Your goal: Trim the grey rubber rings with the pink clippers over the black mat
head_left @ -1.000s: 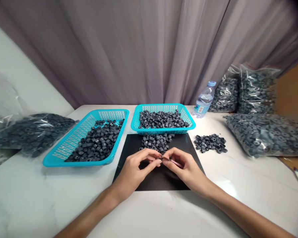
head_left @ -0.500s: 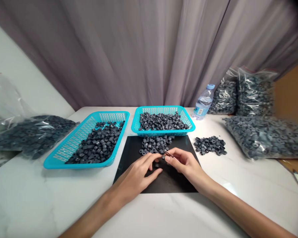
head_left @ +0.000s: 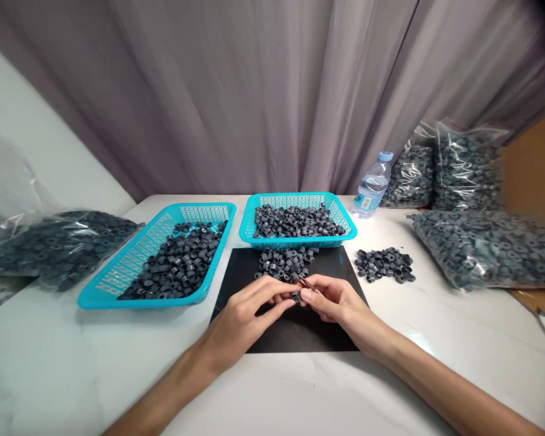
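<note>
My left hand [head_left: 249,312] pinches a small dark grey rubber-like ring [head_left: 296,296] between thumb and fingers, above the black mat [head_left: 300,333]. In my right hand [head_left: 338,303] are slim, shiny, reddish tweezers [head_left: 305,283], tips pointing up and left. Both hands' fingertips meet around the ring, so part of it is hidden. Just beyond them, a pile of similar rings [head_left: 284,263] lies on the far part of the mat.
Two blue baskets, one at the left [head_left: 118,284] and one behind the mat [head_left: 300,242], hold many rings. A loose heap [head_left: 385,265] lies right of the mat. A water bottle [head_left: 372,188] stands behind it. Filled plastic bags flank both sides, left [head_left: 72,242] and right [head_left: 485,248].
My left thumb and fingers have closed on a ring and come up against my right fingertips. The right hand with the tweezers has hardly moved.
</note>
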The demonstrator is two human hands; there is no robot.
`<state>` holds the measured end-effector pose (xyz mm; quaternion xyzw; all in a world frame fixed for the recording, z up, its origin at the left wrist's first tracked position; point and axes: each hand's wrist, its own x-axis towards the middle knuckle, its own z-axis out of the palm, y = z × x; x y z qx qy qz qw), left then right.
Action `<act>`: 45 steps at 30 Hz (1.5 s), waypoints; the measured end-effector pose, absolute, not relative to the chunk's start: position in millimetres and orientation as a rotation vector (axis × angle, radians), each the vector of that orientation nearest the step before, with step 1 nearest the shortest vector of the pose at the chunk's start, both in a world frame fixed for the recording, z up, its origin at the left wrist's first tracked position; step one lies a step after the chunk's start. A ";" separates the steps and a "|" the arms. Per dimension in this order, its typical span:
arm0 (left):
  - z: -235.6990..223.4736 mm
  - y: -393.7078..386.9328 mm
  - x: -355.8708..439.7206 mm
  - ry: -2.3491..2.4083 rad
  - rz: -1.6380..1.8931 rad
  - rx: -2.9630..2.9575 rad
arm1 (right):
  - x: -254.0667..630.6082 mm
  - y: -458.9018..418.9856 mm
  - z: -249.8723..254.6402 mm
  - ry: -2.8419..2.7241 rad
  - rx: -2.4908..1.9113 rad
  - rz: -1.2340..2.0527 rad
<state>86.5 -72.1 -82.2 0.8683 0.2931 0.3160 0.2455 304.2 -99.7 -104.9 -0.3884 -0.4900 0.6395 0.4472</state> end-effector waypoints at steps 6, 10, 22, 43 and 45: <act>-78.7 -72.5 88.2 0.830 0.939 2.325 | 305.8 -98.2 -105.4 -1.212 -0.978 1.550; -77.9 -71.4 90.0 0.879 0.965 2.291 | 304.7 -98.8 -104.1 -1.190 -1.004 1.514; -77.9 -68.6 91.8 1.022 0.938 1.958 | 305.9 -97.6 -101.9 -1.237 -1.041 1.359; -79.6 -68.7 93.9 0.986 0.874 1.896 | 305.8 -95.2 -110.1 -1.319 -1.003 1.329; -79.9 -68.8 94.6 0.985 0.875 1.887 | 305.6 -95.7 -109.2 -1.319 -0.989 1.339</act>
